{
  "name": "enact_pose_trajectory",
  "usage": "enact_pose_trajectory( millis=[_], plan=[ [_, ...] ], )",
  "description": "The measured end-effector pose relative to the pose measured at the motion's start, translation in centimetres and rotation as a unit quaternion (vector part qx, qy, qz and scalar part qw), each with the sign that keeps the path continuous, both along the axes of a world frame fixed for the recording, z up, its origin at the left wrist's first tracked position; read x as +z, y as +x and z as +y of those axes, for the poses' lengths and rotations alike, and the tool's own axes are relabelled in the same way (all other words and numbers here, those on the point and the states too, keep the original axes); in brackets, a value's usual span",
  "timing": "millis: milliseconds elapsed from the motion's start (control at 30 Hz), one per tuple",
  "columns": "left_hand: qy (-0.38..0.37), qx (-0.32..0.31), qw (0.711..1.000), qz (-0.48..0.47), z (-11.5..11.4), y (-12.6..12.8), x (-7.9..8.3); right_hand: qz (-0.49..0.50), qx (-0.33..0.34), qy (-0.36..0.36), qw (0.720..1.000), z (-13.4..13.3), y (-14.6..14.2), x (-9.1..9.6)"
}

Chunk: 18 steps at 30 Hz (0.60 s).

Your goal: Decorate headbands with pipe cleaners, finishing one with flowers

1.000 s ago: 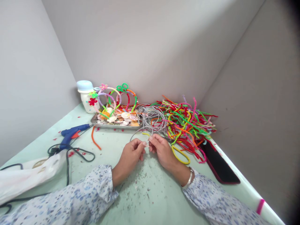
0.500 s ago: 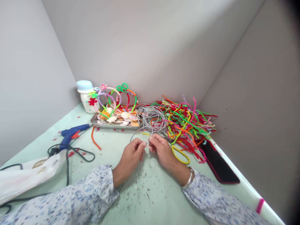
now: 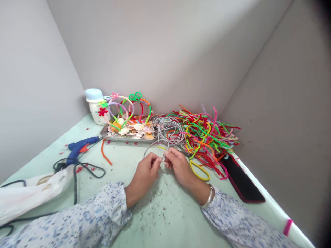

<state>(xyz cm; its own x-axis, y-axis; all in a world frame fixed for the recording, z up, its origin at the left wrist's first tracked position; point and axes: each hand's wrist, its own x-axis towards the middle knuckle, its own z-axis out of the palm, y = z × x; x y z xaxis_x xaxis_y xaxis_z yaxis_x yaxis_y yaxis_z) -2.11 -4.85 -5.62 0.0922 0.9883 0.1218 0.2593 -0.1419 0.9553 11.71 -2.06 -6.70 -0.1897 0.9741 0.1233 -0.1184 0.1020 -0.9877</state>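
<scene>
Between grey walls, a pale green surface runs into a corner, flecked w/ red bits & dark specks. Back right, a big heap of multicolour pipe cleaners sits touching a coil of grey wire. Back centre, a metal tray holds shells, w/ pipe-cleaner headbands propped on it next to a white jar w/ pale blue lid. Left side: blue glue gun, black cord, white plastic bag. Right side: black phone near the edge, yellow pipe-cleaner loop just beside the R hand. Front centre, the L hand & R hand both have their grip pinched on a thin wire, held just in front of the coil. vs earlier view, L hand sits a touch closer to R, little else differs
</scene>
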Motion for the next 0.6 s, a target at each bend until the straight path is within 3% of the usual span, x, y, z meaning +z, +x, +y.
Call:
enact_pose_trajectory(
  millis=[233, 600],
  plan=[
    [0.007, -0.006, 1.000, -0.019, 0.00, -0.02, 0.08, -0.006, -0.003, 0.008, 1.000, -0.03, 0.05, 0.10],
    [0.025, 0.018, 0.998, 0.057, 0.05, -0.04, -0.28, -0.007, -0.001, 0.004, 1.000, 0.04, 0.02, -0.25]
  ],
)
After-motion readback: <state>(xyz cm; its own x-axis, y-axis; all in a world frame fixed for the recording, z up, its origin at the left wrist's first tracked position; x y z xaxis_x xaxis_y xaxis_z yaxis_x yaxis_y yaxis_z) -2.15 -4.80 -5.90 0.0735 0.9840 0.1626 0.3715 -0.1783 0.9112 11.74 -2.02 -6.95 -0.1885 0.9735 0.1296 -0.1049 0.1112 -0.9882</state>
